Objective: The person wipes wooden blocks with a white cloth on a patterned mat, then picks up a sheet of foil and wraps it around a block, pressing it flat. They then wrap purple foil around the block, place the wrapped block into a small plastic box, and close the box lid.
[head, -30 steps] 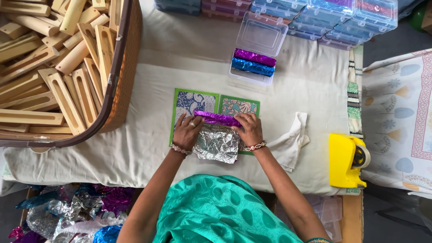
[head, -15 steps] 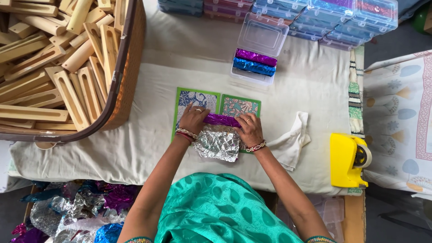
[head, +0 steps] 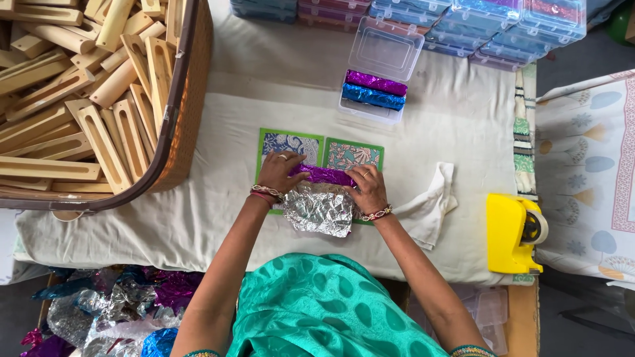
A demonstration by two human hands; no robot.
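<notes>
My left hand [head: 280,173] and my right hand [head: 368,188] press on the two ends of a long piece wrapped in purple foil [head: 324,175]. A crinkled silver sheet of foil [head: 319,209] spreads from it toward me. The piece lies on two green-edged patterned mats [head: 350,153] on the white cloth. Both wrists wear bangles. An open clear plastic box [head: 378,99] farther back holds a purple wrapped piece [head: 376,83] and a blue one [head: 372,96].
A big woven basket [head: 187,106] full of wooden pieces [head: 79,99] fills the left. Stacked clear boxes [head: 476,26] line the far edge. A white rag [head: 430,206] and a yellow tape dispenser [head: 512,233] lie at right. Loose foil scraps [head: 126,304] pile at lower left.
Both hands stay on the purple-wrapped piece. Their fingers have shifted slightly along it over the silver foil.
</notes>
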